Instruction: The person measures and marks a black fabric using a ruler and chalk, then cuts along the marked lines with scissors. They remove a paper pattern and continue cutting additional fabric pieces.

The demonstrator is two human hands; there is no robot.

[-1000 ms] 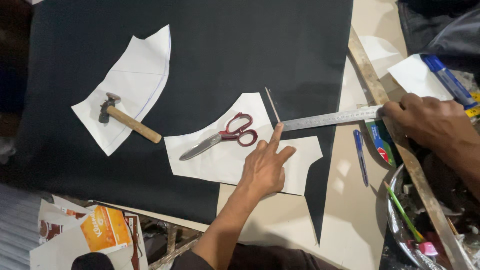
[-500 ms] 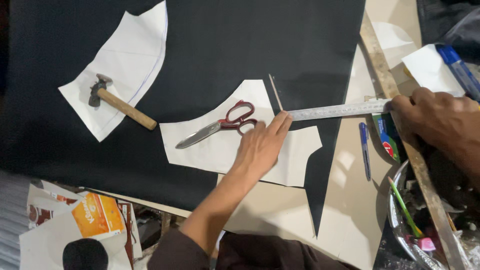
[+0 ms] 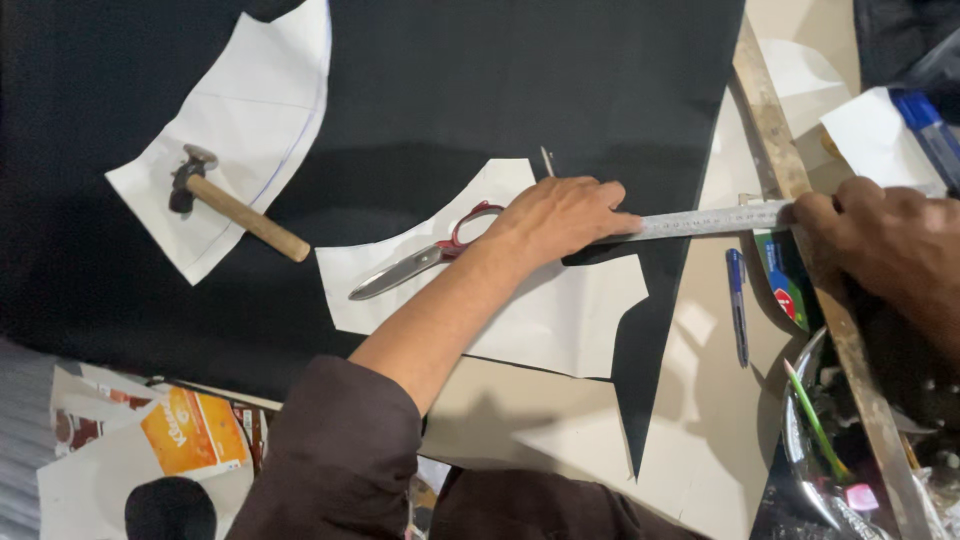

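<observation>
Left hand [image 3: 560,215] fingers flat on steel ruler [image 3: 700,220], right hand [image 3: 880,245] pinching its end near black cloth [image 3: 450,90] edge.

Lighting is moderate and uneven, coming from above and the far side: the black cloth sheet [image 3: 480,90] swallows detail and reads nearly flat, while the white paper pattern pieces [image 3: 560,310] and the beige tabletop [image 3: 700,400] come out bright but not blown. Soft shadows fall toward the near side, under the left hand [image 3: 560,215] and forearm and below the wooden-handled hammer [image 3: 235,205], with a mild sheen on the steel ruler [image 3: 700,220]. Focus is decent mid-frame, but the right hand [image 3: 885,245] looks slightly soft, and the near-left and far-right corners are dim and murky.
</observation>
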